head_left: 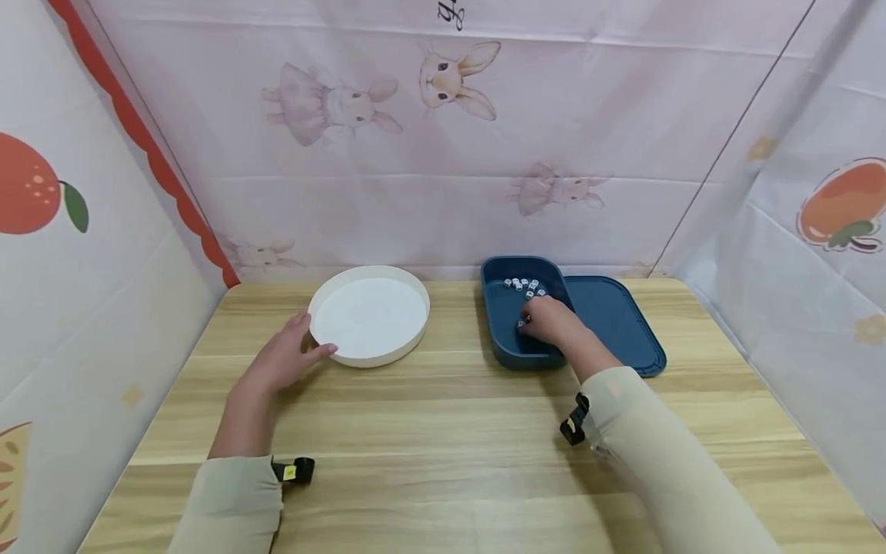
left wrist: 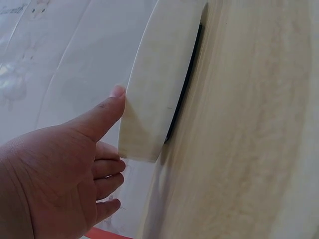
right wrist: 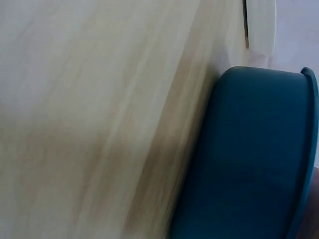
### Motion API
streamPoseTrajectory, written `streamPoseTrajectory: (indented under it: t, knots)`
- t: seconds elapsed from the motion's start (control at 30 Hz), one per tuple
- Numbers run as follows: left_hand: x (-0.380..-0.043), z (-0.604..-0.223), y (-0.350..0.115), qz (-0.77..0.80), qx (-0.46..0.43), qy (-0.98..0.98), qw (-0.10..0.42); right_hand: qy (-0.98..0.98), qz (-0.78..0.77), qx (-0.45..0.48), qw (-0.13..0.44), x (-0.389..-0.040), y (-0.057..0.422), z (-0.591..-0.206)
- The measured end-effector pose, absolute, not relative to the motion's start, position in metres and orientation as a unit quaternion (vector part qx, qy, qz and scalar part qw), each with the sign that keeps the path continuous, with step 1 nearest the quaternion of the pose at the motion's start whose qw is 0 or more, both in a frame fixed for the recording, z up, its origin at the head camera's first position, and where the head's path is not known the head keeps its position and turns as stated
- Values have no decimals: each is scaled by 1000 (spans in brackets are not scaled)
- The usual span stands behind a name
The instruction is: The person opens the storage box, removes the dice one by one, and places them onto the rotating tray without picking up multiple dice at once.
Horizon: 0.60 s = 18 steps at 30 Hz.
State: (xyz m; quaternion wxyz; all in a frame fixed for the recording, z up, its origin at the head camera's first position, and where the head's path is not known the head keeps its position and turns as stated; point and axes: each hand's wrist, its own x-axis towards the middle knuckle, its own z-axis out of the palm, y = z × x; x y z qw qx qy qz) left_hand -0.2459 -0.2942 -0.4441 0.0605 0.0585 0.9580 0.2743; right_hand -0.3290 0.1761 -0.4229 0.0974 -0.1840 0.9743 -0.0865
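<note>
A round, shallow white tray point(head_left: 370, 315) lies on the left of the table. My left hand point(head_left: 287, 358) spreads round its near left side, thumb and fingers against the outer wall; in the left wrist view the thumb point(left wrist: 110, 107) touches that wall. On the right stands a dark blue rectangular box point(head_left: 493, 308) with several small white dice point(head_left: 524, 283) with dark pips inside, mostly toward its far end. My right hand point(head_left: 550, 319) reaches over its right side, fingers bent down, with a die point(head_left: 528, 318) at the fingertips. In the right wrist view the box's wall point(right wrist: 249, 149) hides the fingers.
A flat blue lid point(head_left: 612, 319) lies to the right of the box, partly behind the forearm. The wooden table point(head_left: 429, 438) ends at a pink cloth point(head_left: 443, 223) with printed rabbits. White printed cloths hang on both sides.
</note>
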Motion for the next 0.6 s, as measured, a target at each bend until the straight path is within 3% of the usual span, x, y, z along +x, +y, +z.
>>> streamPoseTrajectory:
  t: [0.43,0.6]
  knots:
    - [-245,-443,-292,279,57,957,53,975,-45,-173,131,-342,165,-423]
    - [-245,-443,-294,282,53,957,52,975,-103,-177,84,-344,163,-422]
